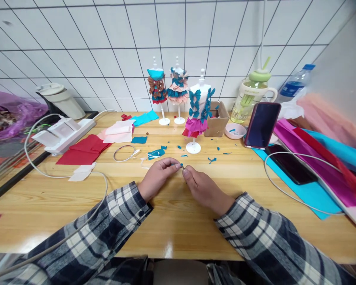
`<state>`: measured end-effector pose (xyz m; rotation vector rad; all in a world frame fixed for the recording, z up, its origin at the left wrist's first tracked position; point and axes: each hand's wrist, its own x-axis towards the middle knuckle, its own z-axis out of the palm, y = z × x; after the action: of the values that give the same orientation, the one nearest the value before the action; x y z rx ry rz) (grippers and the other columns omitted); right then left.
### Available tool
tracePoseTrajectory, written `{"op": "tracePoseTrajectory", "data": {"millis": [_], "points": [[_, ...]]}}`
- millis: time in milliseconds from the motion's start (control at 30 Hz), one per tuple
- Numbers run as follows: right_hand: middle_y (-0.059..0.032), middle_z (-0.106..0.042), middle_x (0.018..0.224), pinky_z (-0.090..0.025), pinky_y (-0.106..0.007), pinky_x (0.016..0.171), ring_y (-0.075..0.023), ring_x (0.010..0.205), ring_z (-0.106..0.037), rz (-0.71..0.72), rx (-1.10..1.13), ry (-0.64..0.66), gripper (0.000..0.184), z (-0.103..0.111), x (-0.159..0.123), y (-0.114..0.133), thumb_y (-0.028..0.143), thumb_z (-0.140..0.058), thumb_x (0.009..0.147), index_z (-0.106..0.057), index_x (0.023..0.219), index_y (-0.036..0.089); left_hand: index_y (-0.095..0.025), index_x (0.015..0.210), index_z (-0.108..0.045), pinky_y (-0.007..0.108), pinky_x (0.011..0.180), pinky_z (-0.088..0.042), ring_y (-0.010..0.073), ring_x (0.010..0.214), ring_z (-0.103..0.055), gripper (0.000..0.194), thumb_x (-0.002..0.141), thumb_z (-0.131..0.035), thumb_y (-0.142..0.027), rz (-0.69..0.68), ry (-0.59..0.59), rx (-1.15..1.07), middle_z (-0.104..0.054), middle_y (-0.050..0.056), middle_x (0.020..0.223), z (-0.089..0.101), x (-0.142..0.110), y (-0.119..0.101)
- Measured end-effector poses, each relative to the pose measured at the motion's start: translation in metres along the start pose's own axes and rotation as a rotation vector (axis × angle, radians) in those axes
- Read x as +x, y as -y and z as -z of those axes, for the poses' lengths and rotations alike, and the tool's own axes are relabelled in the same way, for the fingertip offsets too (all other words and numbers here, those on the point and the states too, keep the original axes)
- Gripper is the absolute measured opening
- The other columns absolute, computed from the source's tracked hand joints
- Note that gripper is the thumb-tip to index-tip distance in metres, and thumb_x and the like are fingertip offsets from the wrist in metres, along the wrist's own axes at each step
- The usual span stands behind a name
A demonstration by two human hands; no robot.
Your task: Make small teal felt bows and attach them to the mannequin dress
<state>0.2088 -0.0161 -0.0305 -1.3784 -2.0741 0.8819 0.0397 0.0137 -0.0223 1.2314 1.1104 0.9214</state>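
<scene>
Close together above the table (178, 221), my left hand (159, 177) and my right hand (204, 189) pinch a small piece of teal paper (182, 165) between their fingertips. The fingers hide most of it, so its shape cannot be made out. Just beyond stands a small white dress form (193, 147) with teal bows on its bodice and a magenta and red ruffled skirt. Teal scraps (213, 160) lie scattered around its base. Left of them are a larger teal paper piece (156, 153) and a flat teal rectangle (139, 140).
Two more dressed forms (156, 89) stand at the back beside a cardboard box (218, 122). A pink bowl (235, 131), propped phone (261, 124) and drink jug (250, 99) are at right. Red paper (84, 150) and a power strip (68, 134) lie left. A cable (105, 190) crosses my left sleeve.
</scene>
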Motion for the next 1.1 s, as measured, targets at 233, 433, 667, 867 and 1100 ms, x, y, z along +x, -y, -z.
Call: {"op": "tracePoseTrajectory", "data": {"millis": [233,433,667,867,1100], "points": [[-0.0009,-0.055,0.074,-0.039,-0.027,0.067,-0.0164,0.071,-0.053,0.006,0.032,-0.015,0.030,-0.002,0.001,-0.002,0.042,-0.024,0.099,-0.042,0.082,0.024,-0.017,0.079,-0.065,0.028,0.078,-0.043,0.0147,0.076,-0.057,0.024,0.071,-0.074,-0.038,0.000,0.033,-0.046,-0.066,0.000,0.079,-0.003,-0.001,0.002],[-0.0001,-0.053,0.073,-0.037,-0.027,0.065,-0.0162,0.069,-0.051,0.004,0.038,-0.044,0.029,-0.002,0.002,-0.001,0.040,-0.025,0.099,-0.041,0.081,0.024,-0.017,0.079,-0.067,0.028,0.079,-0.043,0.0141,0.077,-0.058,0.022,0.071,-0.074,-0.036,0.006,0.043,-0.090,-0.067,-0.001,0.080,-0.004,-0.001,0.002],[-0.0017,-0.058,0.079,-0.037,-0.028,0.068,-0.0169,0.074,-0.053,0.006,0.048,-0.085,0.028,-0.002,0.004,0.000,0.039,-0.027,0.098,-0.046,0.085,0.023,-0.017,0.079,-0.068,0.029,0.079,-0.044,0.0153,0.077,-0.059,0.025,0.069,-0.075,-0.039,0.017,0.040,-0.087,-0.068,0.000,0.081,-0.004,-0.001,0.001],[0.0020,-0.053,0.068,-0.037,-0.026,0.062,-0.0148,0.068,-0.051,-0.046,0.242,-0.098,0.033,0.002,0.007,-0.004,0.045,-0.034,0.095,-0.046,0.074,0.022,-0.017,0.082,-0.069,0.029,0.079,-0.043,0.0157,0.078,-0.059,0.026,0.071,-0.073,-0.040,0.003,0.033,-0.058,-0.068,0.001,0.081,-0.003,0.000,0.002],[0.0046,-0.043,0.057,-0.034,-0.024,0.053,-0.0126,0.057,-0.045,-0.084,0.341,-0.058,0.036,0.009,0.009,-0.012,0.049,-0.034,0.094,-0.044,0.071,0.022,-0.018,0.087,-0.070,0.028,0.077,-0.043,0.0148,0.075,-0.058,0.026,0.073,-0.072,-0.039,0.017,-0.002,0.001,-0.067,0.001,0.079,-0.002,0.000,0.001]]}}
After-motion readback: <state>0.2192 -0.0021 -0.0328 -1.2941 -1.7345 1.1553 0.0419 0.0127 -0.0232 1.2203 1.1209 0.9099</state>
